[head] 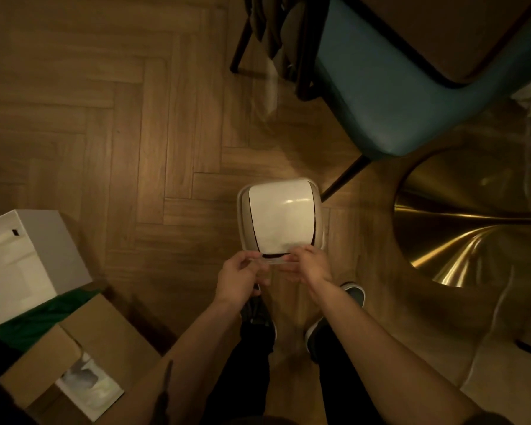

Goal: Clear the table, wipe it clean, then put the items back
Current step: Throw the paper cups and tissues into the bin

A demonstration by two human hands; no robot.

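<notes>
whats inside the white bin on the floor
The bin is closed by its white swing lid, so its contents are hidden. Only dark slits show along the lid's sides and near edge. The left hand and right hand pinch at its near rim.

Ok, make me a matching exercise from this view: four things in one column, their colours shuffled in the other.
Things:
1 chair
2 bin
3 table base
4 cardboard box

Colours:
A gold
B brown
C teal
D cream

Pairs: 1-C, 2-D, 3-A, 4-B.
</notes>
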